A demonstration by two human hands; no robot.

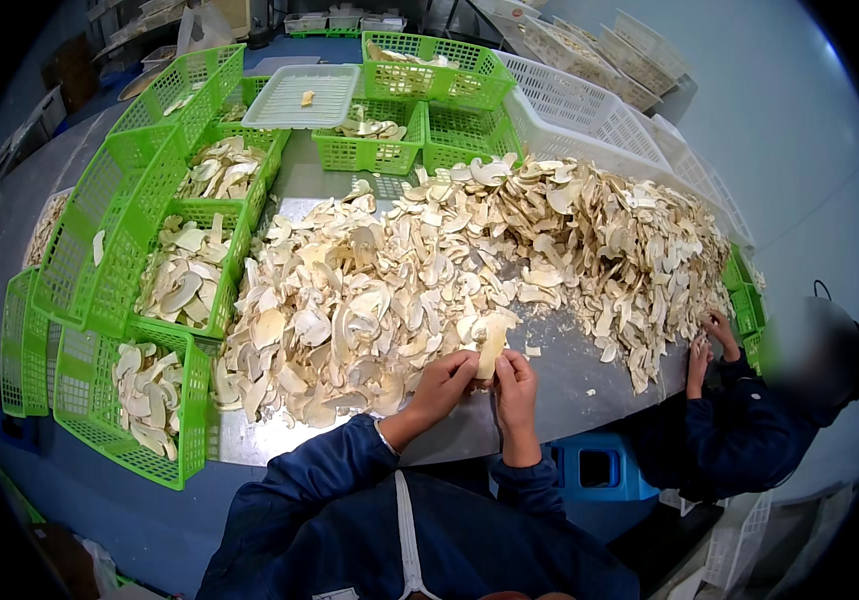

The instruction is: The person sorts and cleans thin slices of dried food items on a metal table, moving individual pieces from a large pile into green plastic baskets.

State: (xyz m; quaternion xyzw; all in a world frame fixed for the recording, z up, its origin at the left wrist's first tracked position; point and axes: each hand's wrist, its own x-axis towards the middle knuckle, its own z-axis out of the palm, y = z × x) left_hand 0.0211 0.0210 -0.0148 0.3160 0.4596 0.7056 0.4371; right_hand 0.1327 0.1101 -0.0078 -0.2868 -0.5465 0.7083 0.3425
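Note:
Between my left hand (444, 386) and my right hand (516, 390) is a pale dried mushroom slice (492, 346), pinched by the fingers of both just above the near edge of the metal table (549, 409). A wide heap of dried mushroom slices (354, 300) spreads in front of and left of my hands, rising to a taller mound (624, 240) at the right. Green plastic baskets (238, 281) along the left side hold more slices. A white tray (272, 112) with one small piece on it rests on baskets at the back.
At the right edge a co-worker (744, 427) has both hands at the mound. White plastic crates (587, 142) line the back right. A blue plastic stool (628, 480) stands below the table edge. More green baskets (437, 94) are stacked at the back.

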